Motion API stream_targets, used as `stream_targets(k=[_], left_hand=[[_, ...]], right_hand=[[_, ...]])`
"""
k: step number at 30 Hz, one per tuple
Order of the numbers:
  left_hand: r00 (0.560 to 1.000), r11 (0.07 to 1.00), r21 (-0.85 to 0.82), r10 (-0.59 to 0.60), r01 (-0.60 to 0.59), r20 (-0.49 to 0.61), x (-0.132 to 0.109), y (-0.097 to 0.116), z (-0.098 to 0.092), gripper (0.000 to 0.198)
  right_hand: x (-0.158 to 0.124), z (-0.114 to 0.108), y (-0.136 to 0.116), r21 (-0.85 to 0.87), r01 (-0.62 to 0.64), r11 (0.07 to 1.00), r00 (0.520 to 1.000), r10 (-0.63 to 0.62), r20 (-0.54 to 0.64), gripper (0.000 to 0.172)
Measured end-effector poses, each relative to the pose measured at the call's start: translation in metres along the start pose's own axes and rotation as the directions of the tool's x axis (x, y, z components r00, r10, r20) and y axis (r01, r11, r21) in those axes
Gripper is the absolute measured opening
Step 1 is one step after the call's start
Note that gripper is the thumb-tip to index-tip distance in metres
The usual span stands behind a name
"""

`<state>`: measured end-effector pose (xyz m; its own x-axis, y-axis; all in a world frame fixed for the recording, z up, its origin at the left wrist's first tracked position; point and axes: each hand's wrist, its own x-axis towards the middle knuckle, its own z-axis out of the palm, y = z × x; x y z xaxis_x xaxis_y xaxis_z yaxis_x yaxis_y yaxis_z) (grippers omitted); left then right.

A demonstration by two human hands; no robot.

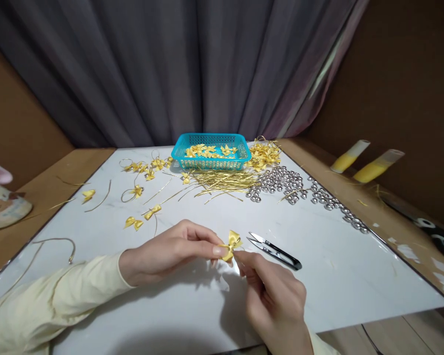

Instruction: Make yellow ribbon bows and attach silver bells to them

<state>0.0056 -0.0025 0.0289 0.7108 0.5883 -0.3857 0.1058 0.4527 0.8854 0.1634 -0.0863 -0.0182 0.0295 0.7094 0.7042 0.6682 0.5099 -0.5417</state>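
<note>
Between my hands, above the white tabletop (192, 320), is a yellow ribbon bow (234, 239). My left hand (173, 249) pinches its left side between thumb and fingers. On the other side, my right hand (276, 296) is closed, its fingertips together at the bow's centre; whether they grip the bow or some small part on it is too small to tell. Black-handled thread snips (281, 255) lie just right of the bow, blades toward it. Two loose bows, one of them (133, 223), rest left of my hands.
A blue basket (211, 165) holding yellow bows stands at the back. Gold cords (225, 181) lie before it, silver rings (281, 180) and a bow pile (264, 155) to the right. Two yellow-filled tubes (379, 166) are far right, a mug (3, 207) far left.
</note>
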Motion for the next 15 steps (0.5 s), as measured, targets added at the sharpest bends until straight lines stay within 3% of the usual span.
stream_targets(k=[8, 15], left_hand=[[0.997, 0.989, -0.142, -0.022, 0.033, 0.075, -0.0025, -0.0014, 0.0034, 0.008], [0.993, 0.974, -0.214, -0.055, 0.076, 0.104, -0.0066, -0.0012, 0.0065, 0.006]], right_hand=[[-0.0004, 0.0022, 0.0022, 0.095, -0.032, 0.995, 0.999, 0.03, 0.021, 0.027], [0.0011, 0.001, -0.0011, 0.128, 0.025, 0.992, 1.0, -0.024, -0.007, 0.029]])
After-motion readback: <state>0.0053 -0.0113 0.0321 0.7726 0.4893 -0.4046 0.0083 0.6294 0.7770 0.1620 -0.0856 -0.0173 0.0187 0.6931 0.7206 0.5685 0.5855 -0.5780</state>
